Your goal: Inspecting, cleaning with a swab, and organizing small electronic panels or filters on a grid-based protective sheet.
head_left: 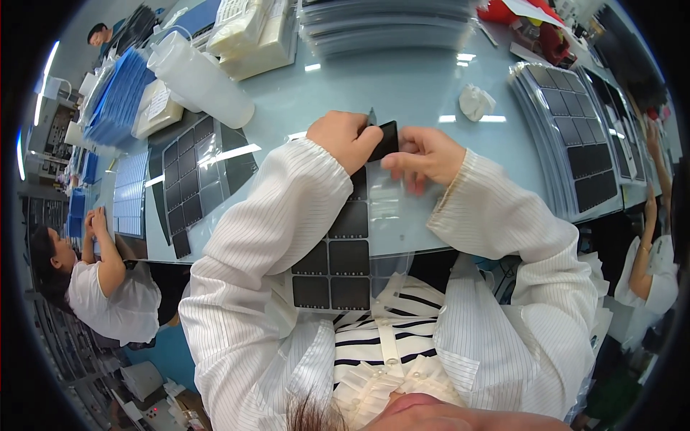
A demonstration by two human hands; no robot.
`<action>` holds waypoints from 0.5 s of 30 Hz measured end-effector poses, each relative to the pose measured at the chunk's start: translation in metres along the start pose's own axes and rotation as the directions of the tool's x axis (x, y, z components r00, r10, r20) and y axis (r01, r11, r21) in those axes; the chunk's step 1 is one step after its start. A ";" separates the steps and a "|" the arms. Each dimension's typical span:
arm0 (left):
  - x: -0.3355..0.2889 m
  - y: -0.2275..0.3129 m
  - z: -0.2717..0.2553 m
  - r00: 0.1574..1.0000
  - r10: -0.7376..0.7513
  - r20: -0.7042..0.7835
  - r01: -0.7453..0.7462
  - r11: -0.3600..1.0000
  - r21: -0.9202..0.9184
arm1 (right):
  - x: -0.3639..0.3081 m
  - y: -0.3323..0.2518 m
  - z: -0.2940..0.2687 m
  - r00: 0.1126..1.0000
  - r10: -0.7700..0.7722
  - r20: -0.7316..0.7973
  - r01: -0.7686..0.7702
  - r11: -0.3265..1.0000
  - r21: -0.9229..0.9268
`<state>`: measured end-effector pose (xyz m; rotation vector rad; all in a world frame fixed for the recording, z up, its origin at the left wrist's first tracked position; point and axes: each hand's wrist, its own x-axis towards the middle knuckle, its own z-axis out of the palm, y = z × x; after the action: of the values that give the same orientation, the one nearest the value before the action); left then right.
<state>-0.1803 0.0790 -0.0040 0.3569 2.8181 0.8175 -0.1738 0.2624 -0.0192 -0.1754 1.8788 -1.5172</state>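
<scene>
My left hand [346,141] is closed on a small black rectangular plate [387,139], pinching its left side between thumb and fingers. A dark pointed tip [371,116] shows just past those fingers; what it belongs to is hidden. My right hand [430,154] is at the plate's right edge, thumb and fingers apart and curved, its lower fingers slightly blurred. Whether it touches the plate is unclear. Beneath my left hand and toward my lap runs a clear tray sheet [349,258] with black square plates in rows; its right part shows no black plates.
A translucent bottle [201,79] lies at the far left, near stacked blue sheets [115,100]. More black-plate sheets lie left [188,172] and in a stack at right [571,136]. Crumpled white tissue [476,103] and stacked clear trays [388,29] are beyond my hands. People sit on both sides.
</scene>
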 end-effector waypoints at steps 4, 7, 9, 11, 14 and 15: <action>-0.003 -0.001 -0.006 0.997 -0.078 0.022 0.071 0.975 0.209 | 0.004 -0.004 0.000 0.988 -0.153 0.031 0.156 0.981 -0.114; -0.006 0.004 -0.006 0.992 -0.052 0.111 0.034 0.987 0.156 | 0.003 -0.014 0.003 0.990 -0.138 0.019 0.138 0.957 -0.254; 0.002 -0.012 0.000 0.989 -0.045 0.141 0.045 0.999 0.006 | 0.006 -0.013 0.004 0.985 -0.164 0.052 0.171 0.963 -0.208; 0.004 -0.023 -0.002 0.967 -0.060 0.249 0.149 0.921 -0.359 | 0.009 -0.011 0.006 0.980 -0.188 0.071 0.197 0.968 -0.158; 0.004 -0.031 0.005 0.971 0.052 0.233 0.041 0.925 -0.378 | 0.011 -0.005 0.008 0.971 -0.226 0.078 0.232 0.969 -0.084; 0.003 -0.028 0.005 0.981 0.100 0.168 -0.055 0.965 -0.257 | 0.012 -0.004 0.008 0.966 -0.245 0.083 0.251 0.966 -0.067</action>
<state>-0.1868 0.0590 -0.0238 0.4772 2.5101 1.0865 -0.1798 0.2488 -0.0210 -0.5131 1.9125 -1.5780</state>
